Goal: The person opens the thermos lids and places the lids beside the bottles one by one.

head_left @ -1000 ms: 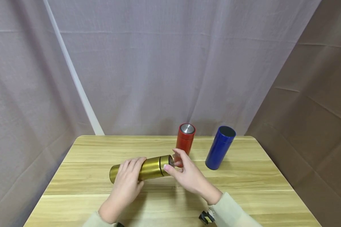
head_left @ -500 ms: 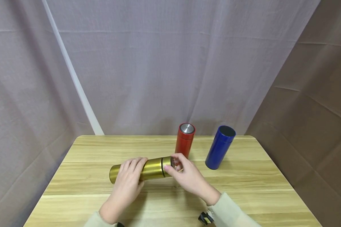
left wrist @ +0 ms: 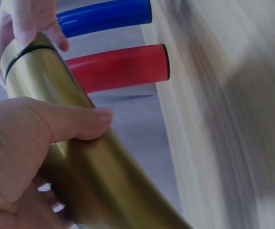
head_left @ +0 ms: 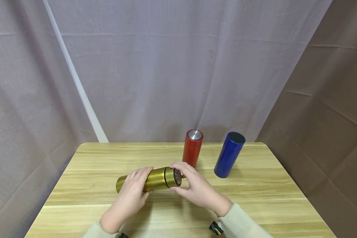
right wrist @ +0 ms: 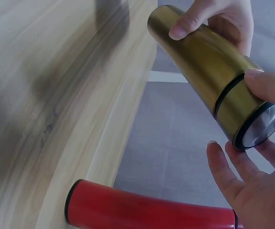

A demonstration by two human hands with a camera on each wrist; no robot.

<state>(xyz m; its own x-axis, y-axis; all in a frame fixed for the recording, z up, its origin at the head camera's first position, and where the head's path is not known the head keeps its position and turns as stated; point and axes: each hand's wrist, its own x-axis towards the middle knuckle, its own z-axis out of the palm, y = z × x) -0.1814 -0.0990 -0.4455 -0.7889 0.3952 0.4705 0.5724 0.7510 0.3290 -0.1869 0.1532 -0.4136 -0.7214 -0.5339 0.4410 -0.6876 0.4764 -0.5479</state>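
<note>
Here, the gold bottle (head_left: pixel 148 179) is held on its side above the table (head_left: pixel 256 198), gripped round its body by the left hand (head_left: pixel 131 195), while its cap end is pinched by the right hand (head_left: pixel 196 188). Just behind, a red bottle (head_left: pixel 191 148) and a blue bottle (head_left: pixel 229 154) are stood upright.

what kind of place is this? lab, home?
Probably a staged recording booth, not a home. Plain grey curtains close off the back and sides of a small wooden table, which carries only three flasks: gold, held by both hands, red and blue.
</note>
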